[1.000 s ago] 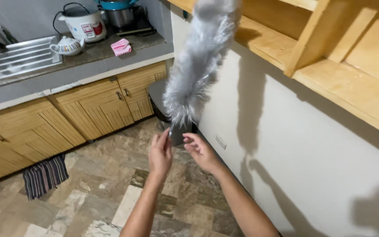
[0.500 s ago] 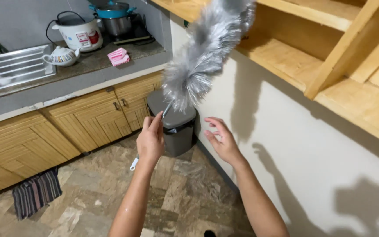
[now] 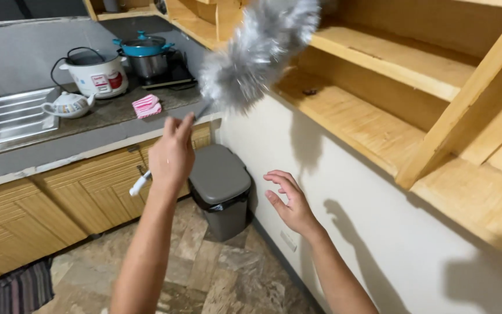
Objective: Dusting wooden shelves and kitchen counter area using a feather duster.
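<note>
While the left hand point(image 3: 171, 156) is raised at counter height, its fingers point(image 3: 176, 129) are closed around the thin handle of a grey feather duster point(image 3: 260, 49); the white handle end point(image 3: 139, 184) sticks out below the fist. Grip sits low on the handle, which looks like it buys reach: the fluffy head rides well above and right of the fingertips, up at the lower wooden shelf point(image 3: 344, 113), angled toward it. Head is motion-blurred, so I can't tell if it touches the wood.

Left of those fingers, on the grey countertop point(image 3: 59, 145): steel sink point(image 3: 7, 116), white teapot point(image 3: 68, 106), white rice cooker point(image 3: 95, 75), folded pink striped cloth point(image 3: 147, 106). Farther back, a steel pot with a blue lid point(image 3: 143, 49) on a stove. All well apart from the hand.

Below and just right of the fist, a grey lidded trash bin point(image 3: 221, 186) stands against the white wall point(image 3: 379, 221), beside the wooden cabinets point(image 3: 42, 203).

Right hand point(image 3: 291, 200) is empty, fingers point(image 3: 280, 177) spread and slightly curled, palm facing left, held low near the wall, probably for balance. It touches nothing; the bin is the nearest thing, just left of its fingertips. The upper shelf point(image 3: 396, 52) is far above it.
</note>
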